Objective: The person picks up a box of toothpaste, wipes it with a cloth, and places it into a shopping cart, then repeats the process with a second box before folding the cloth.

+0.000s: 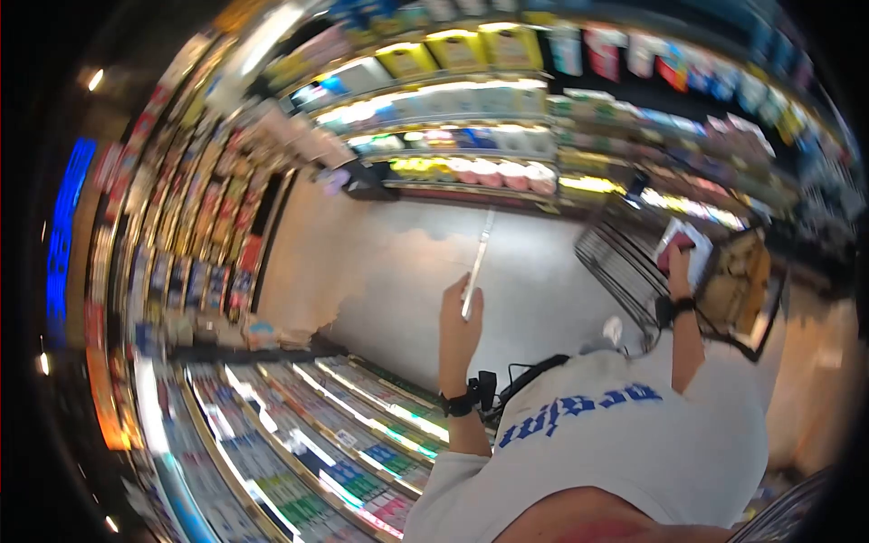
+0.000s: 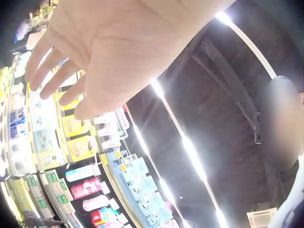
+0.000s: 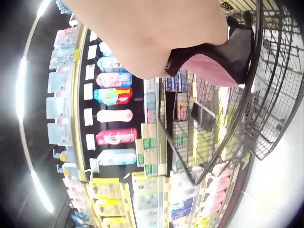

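In the head view, my left hand is held out over the grey floor, with a pale floor strip showing past it. The left wrist view shows this hand with palm bare and fingers extended, holding nothing, before the stocked shelves. My right hand is at the right, on the pink-and-black handle of a wire shopping cart. In the right wrist view its fingers are mostly hidden behind the wrist. A brown box-like item lies in the cart.
Shelves of yellow packs and bottles line the far side. More racks stand at the left and along the near left. A blue lit sign hangs far left. Grey floor lies between.
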`<action>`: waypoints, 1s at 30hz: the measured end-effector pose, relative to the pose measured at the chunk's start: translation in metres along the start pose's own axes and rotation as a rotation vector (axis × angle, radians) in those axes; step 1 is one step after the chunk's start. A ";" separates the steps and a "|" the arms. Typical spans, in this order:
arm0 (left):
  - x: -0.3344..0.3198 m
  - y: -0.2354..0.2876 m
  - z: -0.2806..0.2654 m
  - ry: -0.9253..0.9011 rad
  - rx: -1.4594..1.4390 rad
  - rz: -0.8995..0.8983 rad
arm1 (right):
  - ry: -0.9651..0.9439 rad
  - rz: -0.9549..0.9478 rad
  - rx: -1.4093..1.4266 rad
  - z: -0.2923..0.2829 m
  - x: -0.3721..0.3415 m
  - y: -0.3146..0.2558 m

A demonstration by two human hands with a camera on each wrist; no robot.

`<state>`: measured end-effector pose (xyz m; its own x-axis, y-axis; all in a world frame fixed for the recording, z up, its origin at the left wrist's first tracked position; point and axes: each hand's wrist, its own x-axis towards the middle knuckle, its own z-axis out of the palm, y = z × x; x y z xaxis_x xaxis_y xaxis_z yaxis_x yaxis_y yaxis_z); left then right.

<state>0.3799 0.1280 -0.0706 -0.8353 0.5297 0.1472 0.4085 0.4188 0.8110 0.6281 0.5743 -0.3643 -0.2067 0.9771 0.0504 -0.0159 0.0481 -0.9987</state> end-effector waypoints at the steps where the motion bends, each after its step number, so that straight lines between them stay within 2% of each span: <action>1: -0.006 -0.012 -0.017 0.077 0.002 0.042 | -0.155 0.277 0.068 0.015 -0.007 -0.008; 2: -0.013 -0.026 -0.034 0.119 0.001 0.034 | -0.160 0.216 0.183 0.042 -0.031 -0.027; 3: -0.019 -0.039 -0.051 0.164 0.003 0.024 | -0.167 0.181 0.129 0.061 -0.034 -0.009; 4: -0.026 -0.052 -0.068 0.215 0.009 0.011 | -0.221 0.191 0.195 0.092 -0.069 -0.057; 6: -0.039 -0.074 -0.097 0.325 -0.001 -0.007 | -0.411 0.228 0.105 0.128 -0.053 -0.014; 7: -0.044 -0.087 -0.114 0.381 -0.004 -0.020 | -0.547 0.184 0.127 0.144 -0.045 0.014; 9: -0.055 -0.100 -0.150 0.454 -0.012 -0.127 | -0.774 -0.121 -0.161 0.193 -0.059 0.013; 10: -0.060 -0.105 -0.164 0.469 -0.025 -0.179 | -0.834 -0.410 -0.448 0.206 -0.083 -0.021; 11: -0.063 -0.113 -0.178 0.553 -0.012 -0.148 | -0.853 -0.531 -0.696 0.235 -0.114 -0.073; 14: -0.071 -0.141 -0.215 0.754 -0.005 -0.180 | -0.841 0.539 0.048 0.353 -0.111 -0.042; 17: -0.077 -0.157 -0.258 0.937 -0.018 -0.240 | -0.857 0.283 -0.339 0.461 -0.154 -0.050; 20: -0.074 -0.175 -0.303 1.041 0.161 -0.330 | -1.174 0.199 -0.291 0.565 -0.208 -0.059; 21: -0.074 -0.188 -0.317 1.047 0.228 -0.389 | -1.250 0.192 -0.192 0.601 -0.228 -0.053; 23: -0.068 -0.208 -0.347 1.127 0.299 -0.400 | -1.420 0.249 -0.145 0.665 -0.271 -0.074; 25: -0.049 -0.207 -0.381 1.214 0.396 -0.457 | -1.507 0.320 -0.113 0.732 -0.299 -0.075; 26: -0.041 -0.207 -0.399 1.262 0.315 -0.479 | -1.549 0.314 -0.127 0.763 -0.309 -0.072; 30: -0.015 -0.216 -0.467 1.405 0.452 -0.501 | -1.696 0.279 -0.078 0.866 -0.355 -0.117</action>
<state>0.1323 -0.3147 0.0168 -0.4710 -0.7087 0.5254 -0.1498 0.6511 0.7440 -0.1441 0.0426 -0.2603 -0.9181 -0.3338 -0.2135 0.2309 -0.0129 -0.9729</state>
